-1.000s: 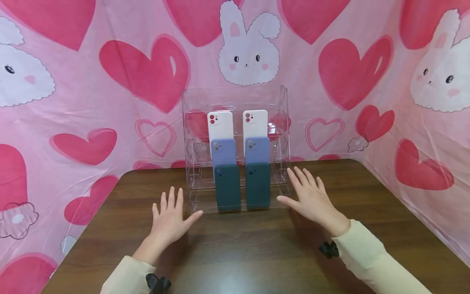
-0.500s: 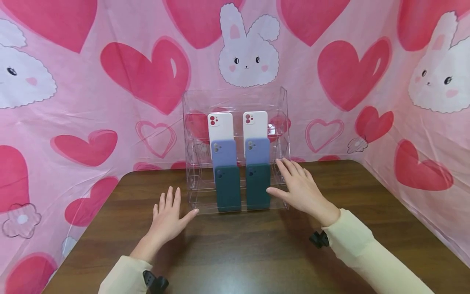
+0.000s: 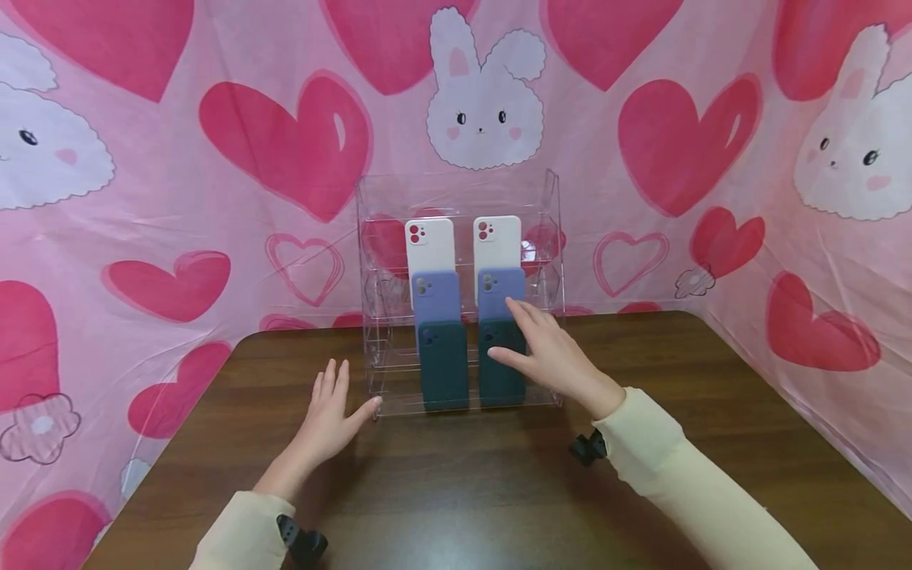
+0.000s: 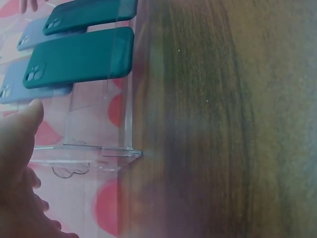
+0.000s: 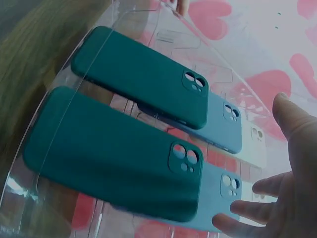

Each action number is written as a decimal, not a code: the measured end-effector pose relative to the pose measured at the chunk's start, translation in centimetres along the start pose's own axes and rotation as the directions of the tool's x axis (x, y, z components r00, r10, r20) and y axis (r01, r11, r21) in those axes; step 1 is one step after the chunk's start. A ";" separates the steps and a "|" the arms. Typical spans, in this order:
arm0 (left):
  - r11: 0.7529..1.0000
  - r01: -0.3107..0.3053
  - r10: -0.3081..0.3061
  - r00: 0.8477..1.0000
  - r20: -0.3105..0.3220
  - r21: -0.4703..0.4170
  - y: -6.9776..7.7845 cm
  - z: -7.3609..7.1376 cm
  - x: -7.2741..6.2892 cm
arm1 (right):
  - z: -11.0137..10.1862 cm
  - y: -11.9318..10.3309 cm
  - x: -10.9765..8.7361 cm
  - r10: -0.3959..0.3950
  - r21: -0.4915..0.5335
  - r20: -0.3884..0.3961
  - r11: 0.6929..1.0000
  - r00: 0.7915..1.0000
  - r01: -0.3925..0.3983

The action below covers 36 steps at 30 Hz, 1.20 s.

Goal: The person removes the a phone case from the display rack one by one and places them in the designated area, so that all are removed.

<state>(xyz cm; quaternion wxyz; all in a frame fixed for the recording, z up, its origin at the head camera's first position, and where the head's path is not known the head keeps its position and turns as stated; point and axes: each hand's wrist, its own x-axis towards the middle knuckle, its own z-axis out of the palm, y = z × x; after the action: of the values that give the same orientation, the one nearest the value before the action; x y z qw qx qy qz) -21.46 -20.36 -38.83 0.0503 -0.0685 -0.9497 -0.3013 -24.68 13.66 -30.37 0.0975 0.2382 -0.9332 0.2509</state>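
While the left hand has its fingers straight near the clear rack, the right hand has its fingers loosely spread before the right green case; if they touch, I cannot tell. The right wrist view shows this case whole, the head view only partly. In the rack, two smooth, round-cornered green cases stand foremost, then two blue cases, then two white cases; behind hangs pink cloth.
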 end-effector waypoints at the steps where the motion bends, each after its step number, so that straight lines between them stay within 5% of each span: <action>1: 1.000 0.002 -0.002 1.000 0.003 -0.011 -0.1 0.1 0.0 | 0.1 -0.1 0.2 -0.002 0.016 0.004 1.000 1.000 0.002; 11: 0.993 -0.006 0.003 1.000 -0.019 -0.118 -0.4 0.5 0.2 | 2.1 -0.9 1.9 -0.029 0.170 0.013 0.985 1.000 0.026; 31: 0.972 -0.082 0.065 0.995 -0.082 -0.219 -0.5 2.3 1.1 | 6.1 -1.7 4.2 -0.027 0.253 -0.122 0.966 0.992 0.058; 36: 0.958 -0.130 0.095 0.984 -0.148 -0.255 -0.3 2.6 1.0 | 6.6 -1.8 4.4 -0.031 0.234 -0.156 0.970 0.987 0.068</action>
<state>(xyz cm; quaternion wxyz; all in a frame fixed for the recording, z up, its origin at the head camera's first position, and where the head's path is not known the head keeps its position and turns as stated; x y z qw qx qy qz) -22.69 -19.01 -40.97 0.1216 -0.1082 -0.8901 -0.4257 -27.98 7.15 -33.88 0.1450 0.2517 -0.8798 0.3762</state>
